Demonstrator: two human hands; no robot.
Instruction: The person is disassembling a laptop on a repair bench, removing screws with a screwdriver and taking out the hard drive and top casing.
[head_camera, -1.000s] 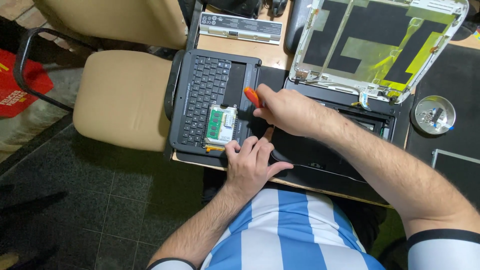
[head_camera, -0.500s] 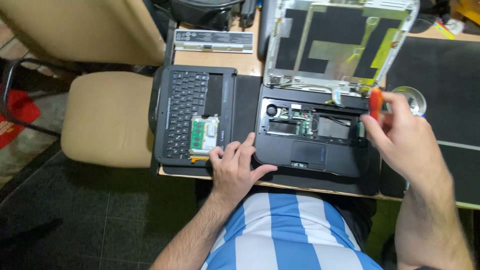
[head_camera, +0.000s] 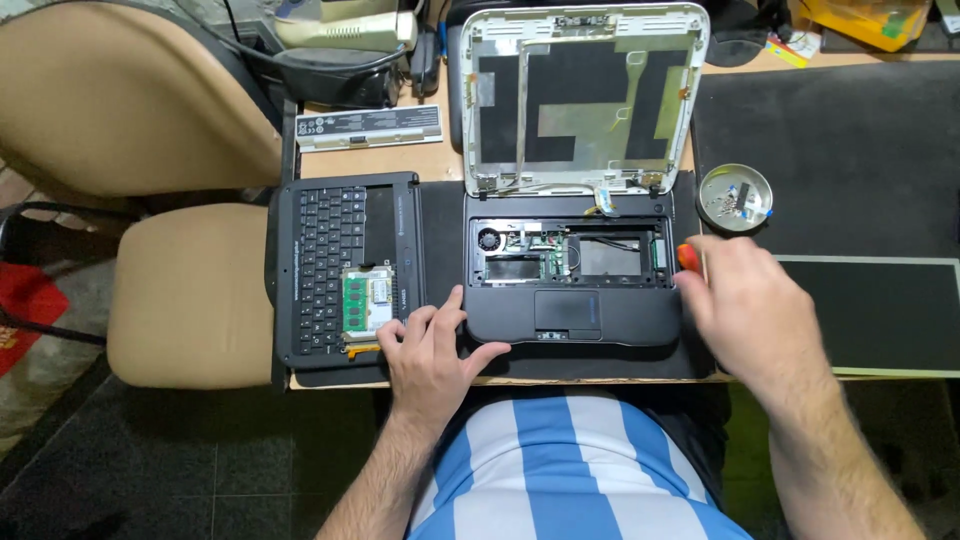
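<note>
Head view showed a dismantled dark laptop base lying on a black mat on the worktop, its internals exposed. Left hand rested flat with fingers spread, grasping nothing, at the base's near left corner, the thumb touching the front edge. Right hand was clenched around an orange-handled screwdriver, just beside the base's right edge; only the handle end was visible, the tip hidden. Behind the base, the white-framed lid shell stood open without its panel. Left of the base lay a detached black keyboard, with a green memory board on its near part. A round metal dish holding small parts sat to the base's right rear. A flat dark screen panel lay further right of the base. A long white battery pack lay to the left rear.
</note>
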